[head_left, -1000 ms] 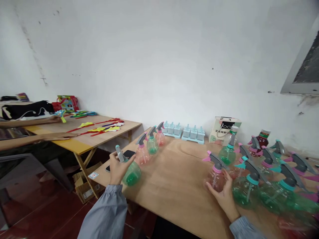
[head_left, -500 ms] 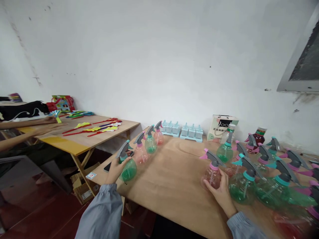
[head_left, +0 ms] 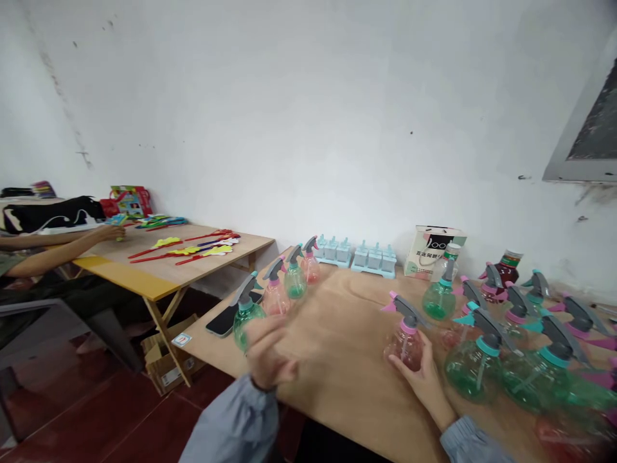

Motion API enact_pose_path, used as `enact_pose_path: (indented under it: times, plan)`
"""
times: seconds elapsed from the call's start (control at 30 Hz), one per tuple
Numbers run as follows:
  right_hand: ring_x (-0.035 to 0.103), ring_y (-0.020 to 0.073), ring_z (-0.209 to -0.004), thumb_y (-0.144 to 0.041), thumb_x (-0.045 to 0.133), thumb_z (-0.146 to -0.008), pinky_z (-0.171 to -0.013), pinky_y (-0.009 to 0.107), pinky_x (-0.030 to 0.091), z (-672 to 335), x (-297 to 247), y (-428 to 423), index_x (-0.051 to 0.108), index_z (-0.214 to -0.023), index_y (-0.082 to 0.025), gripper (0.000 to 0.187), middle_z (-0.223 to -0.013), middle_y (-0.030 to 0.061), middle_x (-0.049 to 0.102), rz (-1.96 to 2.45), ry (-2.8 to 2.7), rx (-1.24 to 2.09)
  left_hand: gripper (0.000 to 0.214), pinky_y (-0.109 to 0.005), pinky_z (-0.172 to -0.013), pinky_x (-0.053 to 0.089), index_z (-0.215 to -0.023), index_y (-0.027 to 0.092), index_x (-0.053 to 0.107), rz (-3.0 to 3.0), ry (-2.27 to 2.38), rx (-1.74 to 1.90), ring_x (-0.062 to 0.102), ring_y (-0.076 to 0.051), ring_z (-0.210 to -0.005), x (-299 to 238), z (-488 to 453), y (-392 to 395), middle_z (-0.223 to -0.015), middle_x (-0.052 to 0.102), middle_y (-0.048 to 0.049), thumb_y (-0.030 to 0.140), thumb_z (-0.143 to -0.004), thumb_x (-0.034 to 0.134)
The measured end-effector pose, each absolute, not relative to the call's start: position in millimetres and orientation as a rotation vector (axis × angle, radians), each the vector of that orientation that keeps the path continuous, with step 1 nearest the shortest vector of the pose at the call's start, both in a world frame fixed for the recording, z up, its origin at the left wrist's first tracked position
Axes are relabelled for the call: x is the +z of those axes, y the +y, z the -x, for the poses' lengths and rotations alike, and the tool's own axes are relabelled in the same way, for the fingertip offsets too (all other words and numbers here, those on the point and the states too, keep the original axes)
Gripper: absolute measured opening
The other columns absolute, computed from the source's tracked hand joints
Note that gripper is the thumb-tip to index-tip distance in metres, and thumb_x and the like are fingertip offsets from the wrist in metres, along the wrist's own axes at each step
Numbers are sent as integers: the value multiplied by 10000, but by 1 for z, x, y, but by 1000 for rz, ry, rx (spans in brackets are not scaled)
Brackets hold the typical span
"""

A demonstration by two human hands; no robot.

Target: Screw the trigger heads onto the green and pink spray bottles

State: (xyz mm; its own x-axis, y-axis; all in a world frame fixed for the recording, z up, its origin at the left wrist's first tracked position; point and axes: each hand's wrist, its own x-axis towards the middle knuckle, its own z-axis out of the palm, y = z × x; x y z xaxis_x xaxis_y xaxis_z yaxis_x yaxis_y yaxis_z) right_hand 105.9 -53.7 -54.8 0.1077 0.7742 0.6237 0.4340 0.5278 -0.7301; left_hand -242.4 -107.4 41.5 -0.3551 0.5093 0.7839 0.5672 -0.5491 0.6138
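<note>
My right hand (head_left: 425, 381) is wrapped round the lower body of a pink spray bottle (head_left: 403, 344), which stands upright on the table with its pink nozzle facing left. My left hand (head_left: 270, 352) is in the air over the table's front, smeared by motion, so its fingers are unclear. Just behind it stands a green spray bottle (head_left: 245, 314), partly hidden by the hand. That bottle heads a row running back with a pink spray bottle (head_left: 274, 297), another green one (head_left: 295, 281) and another pink one (head_left: 310, 267).
Several more green and pink spray bottles (head_left: 475, 372) crowd the table's right side. Light-blue ice-pop moulds (head_left: 373, 259) and a paper bag (head_left: 424, 254) stand along the wall. A phone (head_left: 222, 320) lies at the left edge. Another person's arm (head_left: 72, 247) reaches over the neighbouring table (head_left: 159, 276).
My left hand has let go of the green spray bottle and moved right, away from it. My right hand keeps its hold on the pink one. The view has shifted slightly left.
</note>
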Motion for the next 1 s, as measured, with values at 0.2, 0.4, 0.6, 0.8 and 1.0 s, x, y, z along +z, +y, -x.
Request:
enact_pose_path:
  times: [0.2,0.4,0.6,0.8,1.0]
  plan:
    - [599,344,-1213,-497,670,-835,-1002,549,502,-96,-74,-52,391,-1399,-222,686,-1329,167,570,943,-1631,327,1122,-565,-1201,253,-1493,143,315,2643,-1410,-2087,326,-399,-1448,37,84,-93,-1492,418,-217,514,-578,849]
    - [572,339,-1237,-469,666,-835,-1050,588,448,-103,-78,-51,370,-1405,-221,689,-1320,166,549,995,-1588,245,1010,-510,-1216,227,-1508,172,253,2578,-1645,-2201,338,-355,-1446,40,35,-69,-1497,412,-202,339,-670,791]
    - [560,363,-1264,-465,748,-740,-1009,568,493,-97,-82,-49,249,-1478,-218,924,-1354,196,517,887,-1594,300,966,-422,-1222,221,-1511,143,171,2339,-1654,-2418,286,-307,-1465,41,15,-73,-1518,279,-227,199,-709,709]
    - [517,370,-1310,-396,707,-784,-1053,621,446,-93,-65,-58,233,-1499,-215,877,-1402,208,478,879,-1641,132,917,-467,-1185,278,-1520,185,267,2214,-1774,-2365,395,-332,-1390,46,24,-63,-1430,418,-198,279,-735,732]
    - [564,351,-1238,-321,671,-821,-998,626,498,-102,-29,-78,303,-1448,-181,740,-1339,204,519,861,-1529,-198,533,-469,-1112,415,-1345,219,532,2264,-1532,-2711,594,-263,-1230,60,76,-33,-1282,642,-119,344,-840,644]
